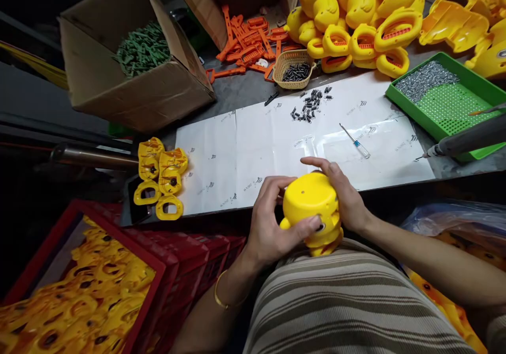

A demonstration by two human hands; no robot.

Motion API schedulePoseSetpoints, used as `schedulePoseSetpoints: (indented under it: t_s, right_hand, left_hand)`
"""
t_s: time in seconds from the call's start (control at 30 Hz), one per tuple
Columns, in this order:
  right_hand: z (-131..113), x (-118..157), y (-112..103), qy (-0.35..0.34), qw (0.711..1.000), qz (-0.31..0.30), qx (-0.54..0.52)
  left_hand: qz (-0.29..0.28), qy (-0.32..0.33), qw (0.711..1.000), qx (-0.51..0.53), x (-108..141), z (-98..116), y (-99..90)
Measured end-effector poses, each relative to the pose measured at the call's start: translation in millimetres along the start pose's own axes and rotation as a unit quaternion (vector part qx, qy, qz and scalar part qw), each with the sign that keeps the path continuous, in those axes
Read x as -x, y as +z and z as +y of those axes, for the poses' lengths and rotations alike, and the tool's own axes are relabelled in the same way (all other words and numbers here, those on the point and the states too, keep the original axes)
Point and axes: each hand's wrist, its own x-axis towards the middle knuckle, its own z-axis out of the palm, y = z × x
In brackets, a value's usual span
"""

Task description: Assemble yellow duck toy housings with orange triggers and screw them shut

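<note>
A yellow plastic duck toy (310,196) is held in front of my body, with its flat round end facing up and a small hole in it. One printed eye shows on its near side. My left hand (272,227) wraps around the toy's left side, its thumb pressed across the front beside the eye. Against the right side rests my right hand (348,198), closed on the toy with its index finger stretched out past the far edge. Its other fingertips are hidden behind the toy. Beyond the hands, a small screwdriver (358,144) with a clear blue handle lies on the white sheet (261,148).
Dark springs (310,106) lie loose near a small basket (293,69). A green tray (454,101) holds screws; a power screwdriver (466,139) juts in from the right. Yellow half-shells (160,177) sit left. A red crate (158,275), cardboard box (130,90) and assembled ducks (358,6) surround the bench.
</note>
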Motion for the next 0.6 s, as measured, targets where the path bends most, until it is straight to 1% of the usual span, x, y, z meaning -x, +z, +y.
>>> schedulePoseSetpoints:
  t_s: [0.1,0.17,0.2,0.27,0.3,0.33,0.37,0.4,0.47,0.53,0.6]
  right_hand:
    - [6,-25,-8,-0.005,0.999,0.039,-0.027]
    - [6,-39,-16,0.001,0.995,0.071,-0.064]
    - [5,-45,-19,0.008,0.993,0.087,-0.079]
    - [1,-49,-25,0.025,0.988,0.117,-0.099]
    - [0,-49,-28,0.035,0.986,0.127,-0.102]
    - [-2,-48,-29,0.041,0.985,0.133,-0.102]
    - [-2,-47,-30,0.043,0.985,0.133,-0.098]
    - [-2,-45,-31,0.038,0.987,0.129,-0.091]
    - [1,-43,-31,0.015,0.991,0.116,-0.072]
    - [6,-44,-33,0.006,0.993,0.107,-0.055]
    - [11,-47,-35,0.026,0.991,0.118,-0.058]
  left_hand:
    - [0.021,-0.050,0.998,0.020,-20,-10,10.8]
    - [0.000,-0.068,0.995,0.078,-27,-23,18.0]
    - [-0.024,-0.081,0.989,0.121,-28,-29,21.9]
    - [-0.096,-0.119,0.969,0.193,-23,-40,31.4]
    - [-0.132,-0.139,0.960,0.206,-18,-43,37.0]
    - [-0.155,-0.159,0.955,0.198,-14,-46,43.1]
    - [-0.165,-0.173,0.955,0.178,-9,-47,49.4]
    - [-0.161,-0.181,0.958,0.156,-5,-47,55.9]
    - [-0.125,-0.185,0.964,0.142,1,-46,67.9]
    - [-0.090,-0.183,0.965,0.167,4,-46,77.7]
    - [-0.066,-0.184,0.961,0.197,6,-48,84.4]
